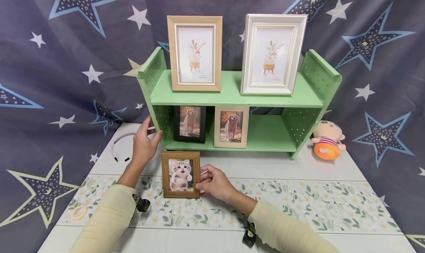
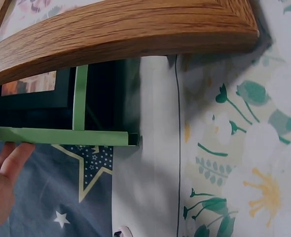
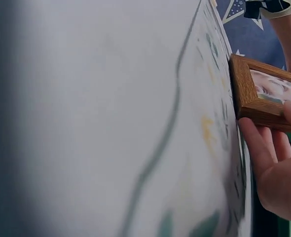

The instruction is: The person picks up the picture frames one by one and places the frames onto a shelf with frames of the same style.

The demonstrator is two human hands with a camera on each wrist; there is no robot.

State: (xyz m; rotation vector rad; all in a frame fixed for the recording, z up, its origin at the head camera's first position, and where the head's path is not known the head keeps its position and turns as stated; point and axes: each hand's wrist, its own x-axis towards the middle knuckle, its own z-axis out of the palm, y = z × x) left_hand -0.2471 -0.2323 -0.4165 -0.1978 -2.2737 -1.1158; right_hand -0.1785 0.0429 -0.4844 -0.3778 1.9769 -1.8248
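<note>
Pinching the brown wooden frame by its right edge, our right hand has its thumb on the front moulding and its fingers against the side. The frame, with a kitten picture facing us, is nearly upright over the left half of the floral runner, just in front of the lower left corner of the green shelf. We cannot tell whether its bottom edge touches the table.

Our left hand is at that shelf's left side panel, thumb by the front edge and fingers along the outer face; we cannot tell whether they grip it or only rest there.

On the lower tier, we see a black frame near the left end and a cream frame right of it, each with a dog picture. On the top tier, a tan frame stands toward the left end and a white frame toward the right.

Near the table's back left corner we see a braided hoop; a yellow ring lies by the left edge, and a plush toy sits near the back right corner.
</note>
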